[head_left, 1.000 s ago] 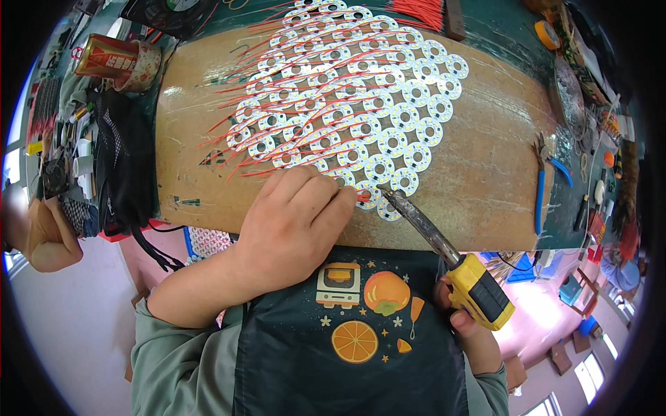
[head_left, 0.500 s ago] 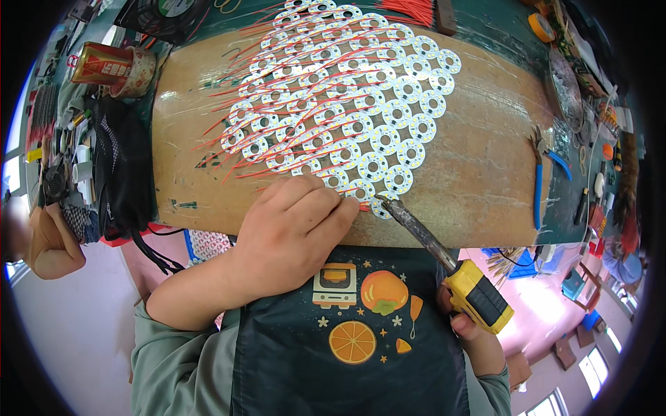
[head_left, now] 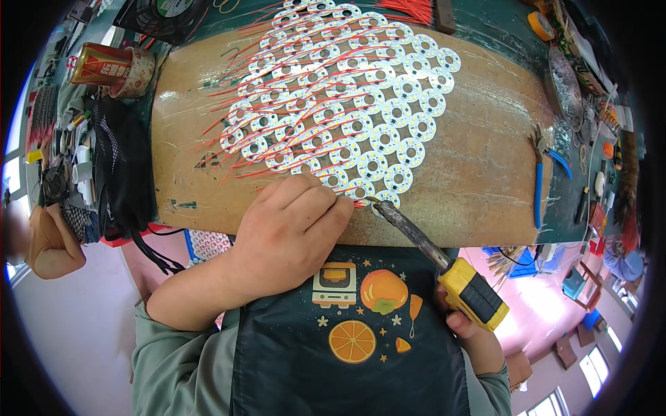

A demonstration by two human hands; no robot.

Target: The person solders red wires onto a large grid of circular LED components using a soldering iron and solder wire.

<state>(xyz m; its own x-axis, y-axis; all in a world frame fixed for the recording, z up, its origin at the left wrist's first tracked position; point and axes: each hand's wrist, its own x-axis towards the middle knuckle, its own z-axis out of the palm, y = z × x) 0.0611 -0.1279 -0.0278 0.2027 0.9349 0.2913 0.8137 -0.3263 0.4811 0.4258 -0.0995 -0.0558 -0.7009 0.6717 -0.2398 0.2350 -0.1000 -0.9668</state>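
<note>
Several round white circuit discs (head_left: 347, 97) with red wires soldered on lie packed together on a worn wooden board (head_left: 479, 173). My left hand (head_left: 295, 229) rests at the board's near edge, fingertips pinching a red wire (head_left: 347, 202) at the nearest disc. My right hand (head_left: 472, 329) grips the yellow-and-black handle of a soldering iron (head_left: 444, 267); its dark tip touches the nearest disc (head_left: 385, 201) just right of my left fingertips.
Blue-handled pliers (head_left: 539, 180) lie at the board's right edge. A red can in a patterned cup (head_left: 111, 66) stands at the far left, a black bag (head_left: 121, 173) beside it. Loose red wires (head_left: 413, 8) lie at the top. Another person's arm (head_left: 48, 239) shows at left.
My left hand has shifted slightly right along the board's near edge. The iron's tip stays at the nearest discs. The view has tilted a little.
</note>
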